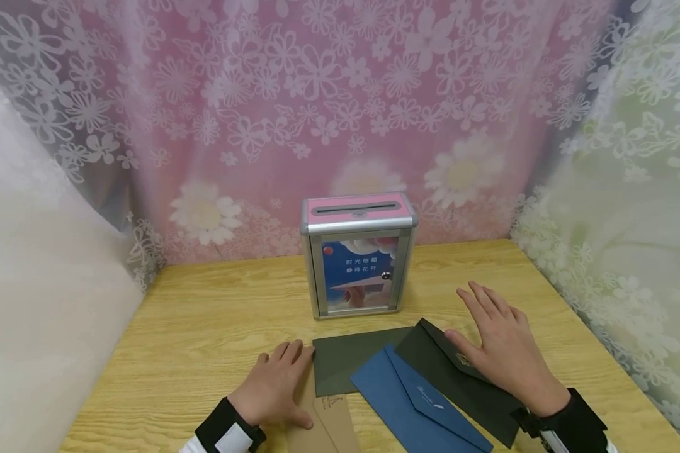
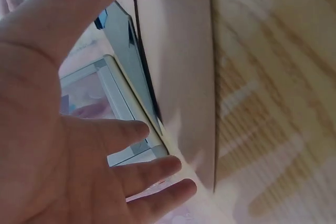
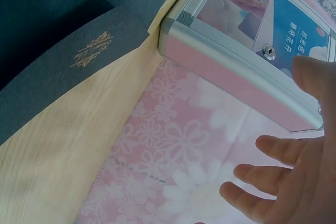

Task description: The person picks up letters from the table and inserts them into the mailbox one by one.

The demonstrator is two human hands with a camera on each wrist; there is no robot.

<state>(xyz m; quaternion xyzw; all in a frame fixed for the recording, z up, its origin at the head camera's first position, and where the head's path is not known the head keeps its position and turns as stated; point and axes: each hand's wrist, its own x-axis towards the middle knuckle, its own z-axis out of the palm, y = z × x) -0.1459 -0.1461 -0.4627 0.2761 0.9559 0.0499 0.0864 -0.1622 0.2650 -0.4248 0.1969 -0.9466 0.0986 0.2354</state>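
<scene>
My left hand (image 1: 274,387) is spread over the edge of a brown kraft envelope (image 1: 330,423), its fingers extended and nothing in its grasp. In the left wrist view the kraft envelope (image 2: 181,66) lies beyond the palm and fingertips. My right hand (image 1: 504,349) hovers with straight fingers above a dark envelope (image 1: 430,352) that has gold print on its flap (image 3: 94,48). Between the hands lies a blue envelope (image 1: 416,402), overlapping the dark one and a dark green envelope (image 1: 345,362). The kraft envelope is partly hidden by my left hand.
Behind the envelopes stands an upright pink and silver letter box (image 1: 358,258) with a slot (image 1: 357,208) on top and a small lock (image 1: 386,275) on its front. A floral curtain (image 1: 317,126) hangs along the back edge of the wooden table (image 1: 204,314).
</scene>
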